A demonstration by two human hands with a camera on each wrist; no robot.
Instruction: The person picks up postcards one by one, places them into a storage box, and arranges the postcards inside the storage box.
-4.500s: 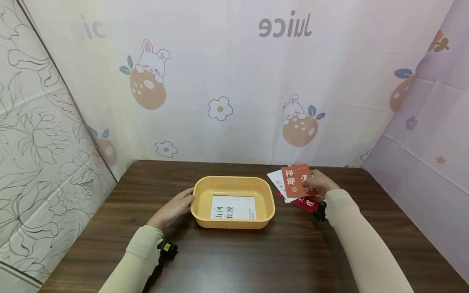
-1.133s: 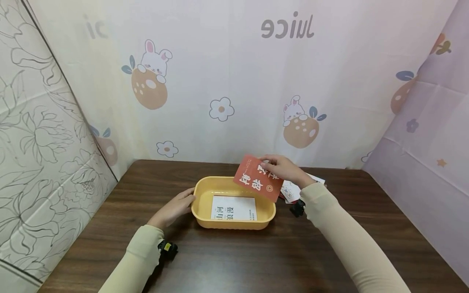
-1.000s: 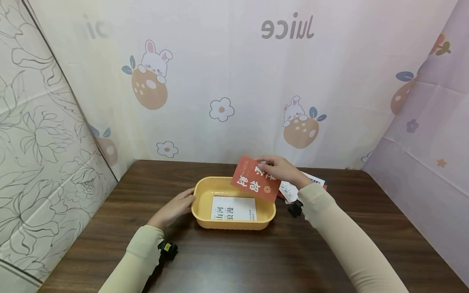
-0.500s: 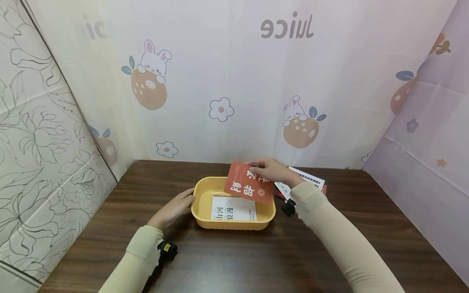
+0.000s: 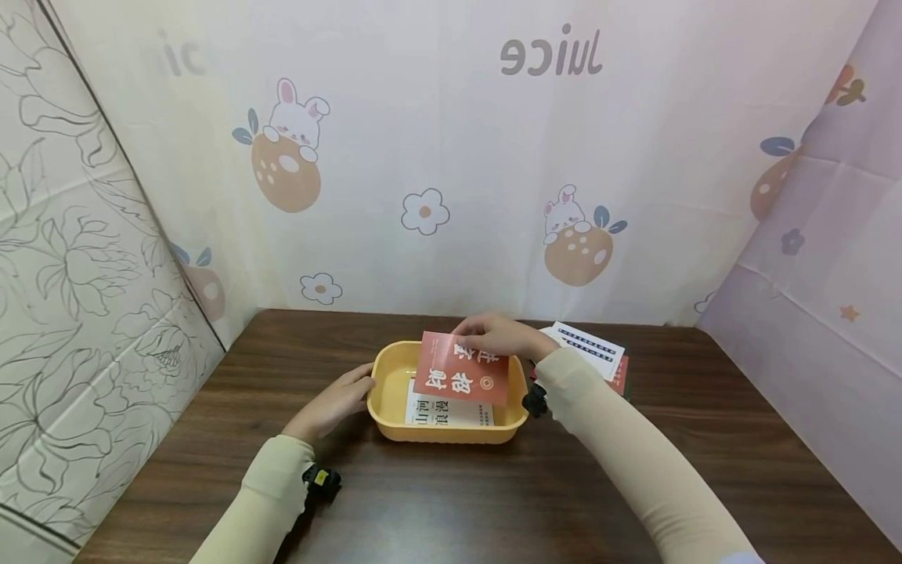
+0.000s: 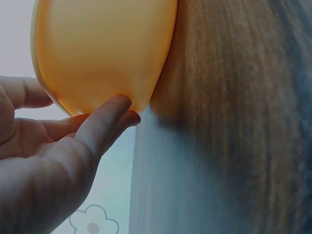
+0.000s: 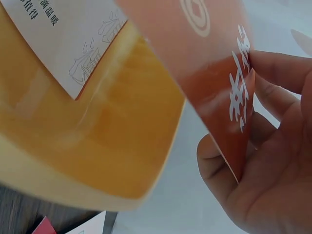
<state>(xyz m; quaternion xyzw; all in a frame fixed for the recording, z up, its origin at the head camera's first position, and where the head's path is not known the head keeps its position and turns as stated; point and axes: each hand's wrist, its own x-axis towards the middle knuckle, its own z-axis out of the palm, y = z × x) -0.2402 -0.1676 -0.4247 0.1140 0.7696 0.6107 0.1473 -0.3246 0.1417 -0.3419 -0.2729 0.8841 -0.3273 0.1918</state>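
Note:
At the yellow plastic basin (image 5: 444,434), my left hand (image 5: 334,403) holds the left end. In the left wrist view the thumb is at the rim and the fingers (image 6: 105,119) lie against the outer wall. My right hand (image 5: 496,335) pinches a red card (image 5: 451,368) with white Chinese characters by its far right part. In the head view this card overlaps the basin's opening. The right wrist view shows it tilted, thumb and fingers (image 7: 273,68) on both faces. A white card (image 5: 444,415) with dark characters lies in the basin, partly hidden by the red one.
Right of the basin, a loose pile of cards lies on the dark wooden table (image 5: 437,501): a white card (image 5: 595,350) with a dark band on top, red ones beneath. My right forearm hides part of it. Printed curtains (image 5: 465,141) hang behind and at both sides.
My right hand has picked the red card off the pile at the right and carried it left and lower over the basin, uncovering more of the pile. My left hand stays on the basin.

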